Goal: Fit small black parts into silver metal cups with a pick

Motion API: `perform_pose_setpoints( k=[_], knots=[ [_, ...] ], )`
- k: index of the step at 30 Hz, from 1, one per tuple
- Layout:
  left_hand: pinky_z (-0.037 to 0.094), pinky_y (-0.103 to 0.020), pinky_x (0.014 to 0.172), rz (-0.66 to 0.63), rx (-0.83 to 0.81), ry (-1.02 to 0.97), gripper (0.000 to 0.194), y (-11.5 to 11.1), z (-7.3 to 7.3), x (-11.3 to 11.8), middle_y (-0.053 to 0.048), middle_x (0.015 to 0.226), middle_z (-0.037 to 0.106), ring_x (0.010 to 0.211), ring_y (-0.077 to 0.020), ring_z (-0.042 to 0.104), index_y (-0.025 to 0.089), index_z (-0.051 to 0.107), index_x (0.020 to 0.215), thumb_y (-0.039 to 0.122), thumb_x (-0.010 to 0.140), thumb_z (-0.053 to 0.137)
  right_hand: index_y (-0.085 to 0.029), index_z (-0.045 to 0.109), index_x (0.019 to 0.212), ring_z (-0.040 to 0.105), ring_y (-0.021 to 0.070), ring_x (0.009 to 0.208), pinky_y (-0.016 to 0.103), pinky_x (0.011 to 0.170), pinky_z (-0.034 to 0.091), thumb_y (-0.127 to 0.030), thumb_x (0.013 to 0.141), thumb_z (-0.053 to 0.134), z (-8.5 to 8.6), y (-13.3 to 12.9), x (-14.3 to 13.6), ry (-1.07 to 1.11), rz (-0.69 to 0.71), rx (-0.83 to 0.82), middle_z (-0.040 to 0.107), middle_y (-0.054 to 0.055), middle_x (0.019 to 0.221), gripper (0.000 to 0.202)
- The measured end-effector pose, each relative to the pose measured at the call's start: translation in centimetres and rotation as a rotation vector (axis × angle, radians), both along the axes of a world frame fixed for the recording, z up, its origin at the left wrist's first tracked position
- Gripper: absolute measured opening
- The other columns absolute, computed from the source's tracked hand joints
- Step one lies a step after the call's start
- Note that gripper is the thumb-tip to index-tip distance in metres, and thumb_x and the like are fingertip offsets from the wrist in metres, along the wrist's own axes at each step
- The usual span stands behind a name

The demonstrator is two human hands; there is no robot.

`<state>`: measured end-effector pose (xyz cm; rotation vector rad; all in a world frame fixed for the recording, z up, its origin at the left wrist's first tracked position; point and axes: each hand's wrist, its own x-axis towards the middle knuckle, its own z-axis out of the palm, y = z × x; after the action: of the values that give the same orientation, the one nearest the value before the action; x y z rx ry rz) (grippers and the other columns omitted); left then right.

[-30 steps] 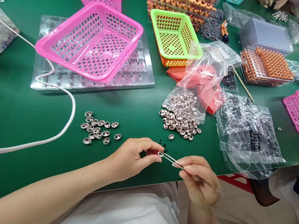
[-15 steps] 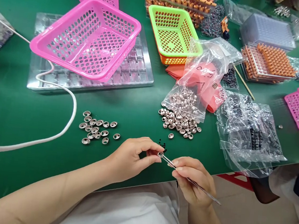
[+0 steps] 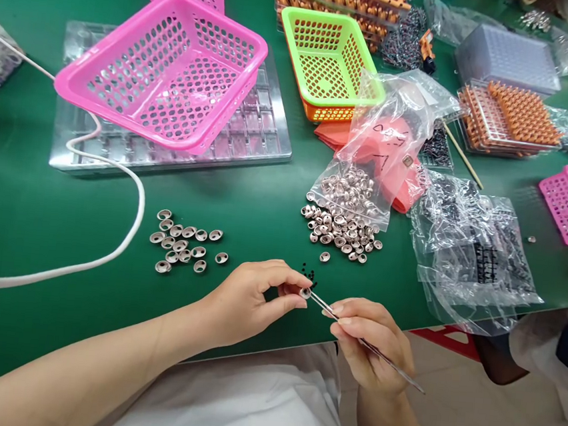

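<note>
Between its thumb and forefinger my left hand (image 3: 255, 301) pinches a small silver metal cup (image 3: 305, 293). My right hand (image 3: 374, 342) grips a pair of metal tweezers (image 3: 366, 343), whose tips reach the cup's opening. Whether the tips hold a part inside the cup, I cannot tell. Several tiny black pieces (image 3: 310, 274) lie on the green table just beyond my left fingertips. Further out is a heap of the same silver cups (image 3: 345, 232), spilling from a clear plastic bag (image 3: 361, 187). A smaller group of cups (image 3: 180, 244) lies spread out to the left.
A pink basket (image 3: 176, 75) rests on a clear plastic tray (image 3: 272, 131). A green basket (image 3: 323, 63) stands at the back centre. Plastic bags (image 3: 475, 258) of dark parts lie at the right, and a white cable (image 3: 135, 225) curves across the left side.
The tweezers have shifted very slightly, their rear end now a little further right and lower. My left hand keeps its pinch on the cup, and the loose parts have not moved.
</note>
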<state>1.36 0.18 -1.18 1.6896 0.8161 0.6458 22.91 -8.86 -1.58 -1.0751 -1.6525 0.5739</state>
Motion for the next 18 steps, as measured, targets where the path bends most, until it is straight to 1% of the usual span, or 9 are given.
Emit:
perform_pose_setpoints(
  k=[8, 13, 18],
  knots=[
    [0.055, -0.019, 0.069, -0.012, 0.027, 0.016, 0.014, 0.04, 0.02, 0.06, -0.004, 0.079, 0.072, 0.072, -0.0115, 0.069, 0.012, 0.076, 0.101, 0.013, 0.087, 0.071, -0.017, 0.065, 0.117, 0.072, 0.0180, 0.093, 0.031, 0.075, 0.066, 0.004, 0.084, 0.064, 0.58, 0.03, 0.03, -0.060, 0.035, -0.015, 0.071, 0.008, 0.105, 0.040],
    [0.056, -0.021, 0.069, -0.024, 0.035, 0.028, 0.015, -0.01, -0.03, 0.04, -0.004, 0.081, 0.072, 0.073, -0.0130, 0.069, 0.012, 0.075, 0.101, 0.015, 0.088, 0.069, -0.019, 0.063, 0.118, 0.071, 0.0170, 0.092, 0.031, 0.076, 0.065, 0.002, 0.085, 0.063, 0.82, 0.26, 0.28, -0.089, 0.076, -0.017, 0.071, 0.008, 0.103, 0.039],
    [0.056, -0.022, 0.070, -0.036, 0.031, 0.023, 0.016, -0.13, 0.11, 0.04, -0.005, 0.082, 0.072, 0.074, -0.0129, 0.069, 0.012, 0.075, 0.103, 0.015, 0.089, 0.068, -0.016, 0.064, 0.115, 0.071, 0.0168, 0.090, 0.030, 0.075, 0.064, 0.003, 0.085, 0.061, 0.93, 0.52, 0.18, -0.084, 0.096, -0.016, 0.071, 0.008, 0.101, 0.035]
  ],
)
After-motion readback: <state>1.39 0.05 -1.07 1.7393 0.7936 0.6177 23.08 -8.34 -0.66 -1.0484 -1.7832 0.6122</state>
